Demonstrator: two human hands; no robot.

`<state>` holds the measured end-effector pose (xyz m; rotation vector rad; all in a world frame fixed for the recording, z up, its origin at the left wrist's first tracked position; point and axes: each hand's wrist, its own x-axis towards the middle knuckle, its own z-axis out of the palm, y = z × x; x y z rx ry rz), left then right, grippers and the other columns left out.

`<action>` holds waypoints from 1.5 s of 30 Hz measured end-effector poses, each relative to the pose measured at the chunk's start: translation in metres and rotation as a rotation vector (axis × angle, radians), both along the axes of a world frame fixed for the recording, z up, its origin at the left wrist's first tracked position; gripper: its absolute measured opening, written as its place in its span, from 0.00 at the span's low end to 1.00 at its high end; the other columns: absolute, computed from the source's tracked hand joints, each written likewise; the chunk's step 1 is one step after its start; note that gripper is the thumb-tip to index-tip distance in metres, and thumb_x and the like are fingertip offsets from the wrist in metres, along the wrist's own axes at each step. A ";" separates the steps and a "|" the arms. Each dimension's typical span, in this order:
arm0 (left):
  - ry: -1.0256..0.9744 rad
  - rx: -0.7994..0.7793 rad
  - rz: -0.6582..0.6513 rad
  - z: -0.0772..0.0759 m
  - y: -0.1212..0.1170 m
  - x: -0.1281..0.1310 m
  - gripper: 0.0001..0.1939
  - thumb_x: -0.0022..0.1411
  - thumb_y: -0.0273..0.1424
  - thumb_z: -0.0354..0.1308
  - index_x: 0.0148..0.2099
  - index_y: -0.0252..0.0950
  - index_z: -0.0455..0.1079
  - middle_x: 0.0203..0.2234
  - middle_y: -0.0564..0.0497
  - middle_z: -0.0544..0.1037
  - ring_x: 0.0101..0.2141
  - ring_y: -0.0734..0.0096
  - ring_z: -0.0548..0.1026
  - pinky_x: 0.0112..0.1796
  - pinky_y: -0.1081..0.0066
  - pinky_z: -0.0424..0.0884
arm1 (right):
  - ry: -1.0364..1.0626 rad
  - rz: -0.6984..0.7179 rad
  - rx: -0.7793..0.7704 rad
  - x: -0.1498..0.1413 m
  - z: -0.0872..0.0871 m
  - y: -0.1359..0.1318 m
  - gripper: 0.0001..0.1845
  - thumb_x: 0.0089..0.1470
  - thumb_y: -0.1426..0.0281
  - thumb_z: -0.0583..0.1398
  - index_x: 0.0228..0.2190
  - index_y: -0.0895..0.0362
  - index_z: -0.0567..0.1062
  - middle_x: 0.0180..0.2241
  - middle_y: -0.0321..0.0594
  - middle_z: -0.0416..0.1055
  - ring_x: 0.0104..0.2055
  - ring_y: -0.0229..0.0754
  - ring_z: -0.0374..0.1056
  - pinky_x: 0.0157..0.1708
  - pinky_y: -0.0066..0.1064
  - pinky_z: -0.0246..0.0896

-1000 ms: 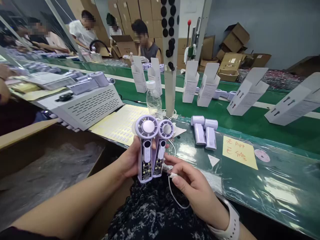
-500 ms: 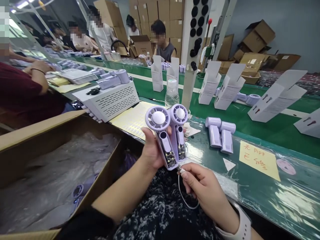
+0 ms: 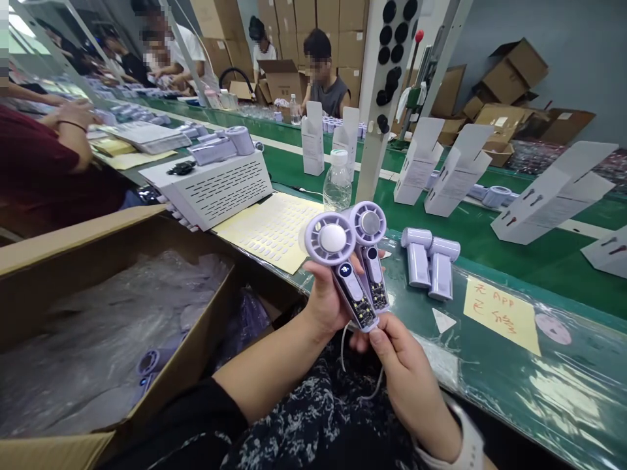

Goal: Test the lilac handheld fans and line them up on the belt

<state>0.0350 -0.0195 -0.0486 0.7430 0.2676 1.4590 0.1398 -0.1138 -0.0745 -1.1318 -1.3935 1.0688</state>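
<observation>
My left hand [image 3: 327, 307] is wrapped round two lilac handheld fans held side by side, the nearer fan [image 3: 334, 240] and the farther fan [image 3: 368, 223]. Both handles show bare circuit boards, and the small round display on the nearer one is lit. At the foot of the nearer handle, my right hand [image 3: 409, 372] pinches the end of a white cable [image 3: 343, 356]; its fingers hide the plug. The cable hangs in a loop below my hands. Two more lilac fans [image 3: 431, 261] lie on the bench to the right.
An open carton [image 3: 215, 313] with plastic bags and fans stands at left. Behind it are a grey metal box [image 3: 220, 189] and a yellow sticker sheet [image 3: 279, 228]. A water bottle [image 3: 337, 183], white boxes [image 3: 418, 163] and a handwritten note [image 3: 499, 313] sit ahead and right. Co-workers sit beyond.
Both fans have moved right and tilted. My right hand has brought the cable's plug up against the nearer fan's base, and that fan's display, dark before, is now lit.
</observation>
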 end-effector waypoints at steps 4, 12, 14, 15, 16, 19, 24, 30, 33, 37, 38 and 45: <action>-0.136 -0.154 -0.086 0.008 0.000 -0.007 0.37 0.46 0.69 0.61 0.24 0.36 0.70 0.40 0.47 0.82 0.42 0.59 0.81 0.41 0.63 0.79 | -0.116 -0.003 0.169 0.010 0.003 0.001 0.16 0.71 0.62 0.54 0.31 0.53 0.72 0.44 0.43 0.74 0.46 0.43 0.71 0.46 0.31 0.65; -0.035 -0.040 -0.086 0.007 -0.010 -0.008 0.36 0.41 0.69 0.65 0.23 0.37 0.71 0.41 0.44 0.81 0.43 0.52 0.81 0.40 0.59 0.80 | 0.073 -0.133 -0.088 -0.001 -0.006 0.000 0.26 0.67 0.51 0.57 0.23 0.54 0.69 0.17 0.32 0.66 0.21 0.37 0.63 0.24 0.28 0.57; 0.024 0.001 -0.039 0.001 -0.011 -0.005 0.38 0.40 0.71 0.63 0.23 0.37 0.72 0.39 0.42 0.81 0.42 0.49 0.80 0.40 0.57 0.80 | 0.217 -0.180 -0.176 -0.006 -0.010 -0.002 0.27 0.65 0.47 0.58 0.23 0.53 0.66 0.14 0.29 0.62 0.16 0.35 0.59 0.19 0.27 0.54; 0.046 0.012 -0.023 -0.002 -0.012 -0.003 0.39 0.40 0.72 0.62 0.23 0.37 0.72 0.38 0.42 0.81 0.42 0.49 0.80 0.39 0.57 0.80 | 0.260 -0.194 -0.210 -0.007 -0.011 -0.002 0.28 0.65 0.46 0.58 0.23 0.53 0.66 0.13 0.28 0.60 0.15 0.35 0.57 0.17 0.27 0.52; 0.059 0.022 -0.016 -0.004 -0.011 -0.002 0.40 0.39 0.73 0.61 0.23 0.37 0.71 0.37 0.42 0.81 0.41 0.49 0.80 0.39 0.57 0.79 | 0.268 -0.190 -0.224 -0.006 -0.011 -0.003 0.28 0.64 0.45 0.58 0.23 0.53 0.65 0.14 0.28 0.60 0.15 0.35 0.56 0.17 0.26 0.51; 0.070 0.023 -0.055 -0.006 -0.008 0.000 0.40 0.40 0.73 0.60 0.25 0.37 0.70 0.34 0.43 0.80 0.41 0.49 0.80 0.40 0.56 0.79 | 0.137 -0.093 -0.164 0.009 -0.004 -0.001 0.25 0.65 0.48 0.59 0.26 0.54 0.70 0.21 0.34 0.69 0.24 0.39 0.65 0.26 0.29 0.62; 0.110 -0.024 -0.080 -0.004 -0.008 -0.002 0.34 0.47 0.65 0.65 0.38 0.38 0.76 0.42 0.43 0.81 0.51 0.46 0.77 0.50 0.52 0.76 | -0.175 -0.311 0.014 0.060 0.007 0.017 0.21 0.66 0.52 0.57 0.28 0.53 0.75 0.47 0.47 0.73 0.51 0.54 0.68 0.51 0.45 0.64; 0.393 0.140 -0.312 -0.004 -0.014 -0.009 0.26 0.45 0.40 0.78 0.46 0.37 0.79 0.40 0.44 0.83 0.45 0.48 0.80 0.49 0.53 0.77 | 0.054 -0.220 0.014 0.079 0.012 0.021 0.24 0.61 0.53 0.65 0.55 0.48 0.76 0.58 0.48 0.71 0.65 0.58 0.62 0.59 0.53 0.63; 0.462 0.169 -0.260 -0.002 -0.005 -0.017 0.27 0.49 0.40 0.77 0.51 0.39 0.79 0.47 0.43 0.82 0.50 0.49 0.78 0.54 0.53 0.75 | 0.240 -0.019 -0.085 0.077 0.012 0.013 0.22 0.52 0.57 0.72 0.47 0.50 0.79 0.46 0.44 0.79 0.47 0.52 0.75 0.47 0.44 0.72; 0.342 -0.006 -0.287 -0.004 0.008 -0.022 0.28 0.58 0.55 0.66 0.51 0.40 0.77 0.38 0.47 0.80 0.39 0.62 0.79 0.47 0.58 0.78 | 0.401 -0.163 -0.136 0.078 0.011 0.008 0.22 0.51 0.57 0.73 0.45 0.51 0.76 0.39 0.38 0.76 0.35 0.43 0.73 0.37 0.37 0.72; 0.309 -0.055 -0.313 -0.005 0.008 -0.022 0.29 0.57 0.54 0.68 0.52 0.39 0.76 0.36 0.48 0.79 0.37 0.64 0.78 0.44 0.60 0.79 | 0.450 -0.183 -0.160 0.079 0.011 0.008 0.21 0.53 0.56 0.71 0.44 0.51 0.76 0.38 0.38 0.76 0.34 0.42 0.72 0.36 0.36 0.72; 0.306 0.041 -0.505 -0.010 -0.024 -0.014 0.24 0.60 0.30 0.69 0.56 0.42 0.66 0.37 0.53 0.73 0.35 0.69 0.77 0.39 0.64 0.78 | 0.518 -0.122 -0.127 0.077 0.021 -0.007 0.17 0.55 0.60 0.70 0.43 0.52 0.76 0.40 0.39 0.75 0.35 0.40 0.71 0.36 0.33 0.72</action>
